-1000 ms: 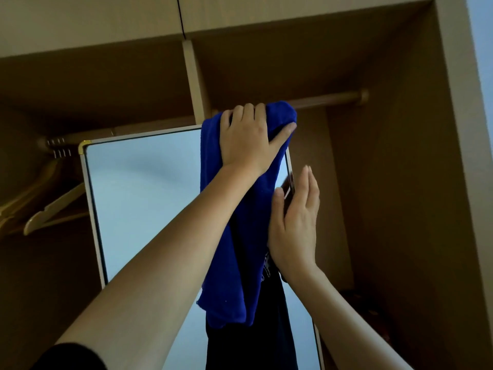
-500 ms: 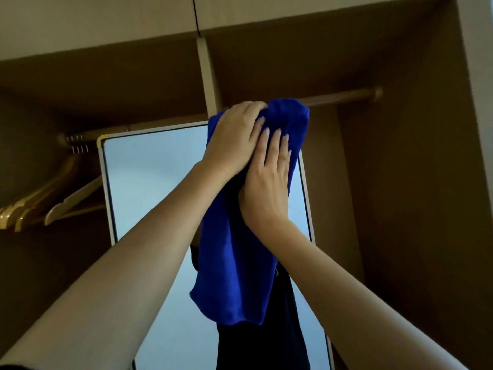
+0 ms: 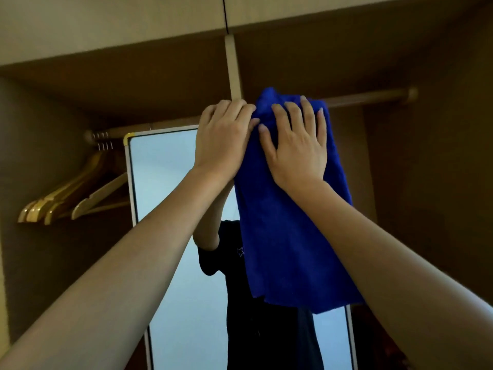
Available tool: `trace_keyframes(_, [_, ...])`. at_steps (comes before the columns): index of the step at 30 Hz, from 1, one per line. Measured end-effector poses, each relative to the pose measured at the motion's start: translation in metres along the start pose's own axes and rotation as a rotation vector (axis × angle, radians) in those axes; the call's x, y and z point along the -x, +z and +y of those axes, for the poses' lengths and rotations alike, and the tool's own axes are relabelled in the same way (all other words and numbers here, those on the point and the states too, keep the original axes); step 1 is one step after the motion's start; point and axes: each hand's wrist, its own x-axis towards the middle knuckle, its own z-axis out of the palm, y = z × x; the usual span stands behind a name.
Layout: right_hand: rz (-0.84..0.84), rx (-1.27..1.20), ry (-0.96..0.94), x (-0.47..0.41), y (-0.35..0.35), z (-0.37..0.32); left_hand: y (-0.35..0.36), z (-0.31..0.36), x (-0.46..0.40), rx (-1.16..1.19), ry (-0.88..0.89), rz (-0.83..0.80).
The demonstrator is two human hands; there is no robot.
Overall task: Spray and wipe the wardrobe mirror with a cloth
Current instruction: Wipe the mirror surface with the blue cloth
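A tall framed mirror (image 3: 165,188) stands inside the open wardrobe, with a gold corner at its top left. A blue cloth (image 3: 288,236) hangs over the mirror's upper right part and drapes down its face. My left hand (image 3: 222,142) is curled at the cloth's upper left edge, fingers bunched on the fabric. My right hand (image 3: 296,148) lies flat on the cloth with fingers spread, pressing it against the mirror top. The mirror's top right corner is hidden by the cloth. No spray bottle is in view.
Several wooden hangers (image 3: 77,193) hang on the left rail beside the mirror. A wooden rail (image 3: 373,97) runs behind the cloth to the right. A vertical divider (image 3: 232,68) and the wardrobe's top panel sit above. The right wardrobe wall (image 3: 440,169) stands close.
My right hand has moved from under my left hand up onto the cloth's top right, fingers spread. My left hand has shifted to the cloth's left edge. The view has tilted left.
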Motion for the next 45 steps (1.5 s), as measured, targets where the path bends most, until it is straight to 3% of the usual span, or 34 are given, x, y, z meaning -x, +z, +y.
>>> trace_keyframes(5, [0.054, 0.022, -0.009, -0.004, 0.003, -0.01, -0.001, -0.006, 0.0, -0.072, 0.02, 0.021])
trace_keyframes(9, [0.06, 0.016, -0.032, -0.003, 0.009, -0.022, 0.002, -0.01, 0.005, -0.001, -0.016, 0.052])
trace_keyframes(15, [0.098, 0.025, -0.043, -0.004, 0.009, -0.008, 0.007, -0.001, 0.001, 0.135, 0.011, -0.003])
trace_keyframes(26, [0.124, 0.078, 0.054, 0.025, 0.008, 0.018, 0.019, 0.034, 0.013, 0.063, 0.045, -0.058])
trace_keyframes(37, [-0.043, 0.12, 0.048, 0.161, 0.004, 0.029, 0.005, 0.093, 0.147, 0.071, 0.038, -0.103])
trace_keyframes(45, [-0.144, 0.117, 0.048, 0.271, 0.002, 0.034, -0.016, 0.131, 0.253, 0.119, -0.024, -0.253])
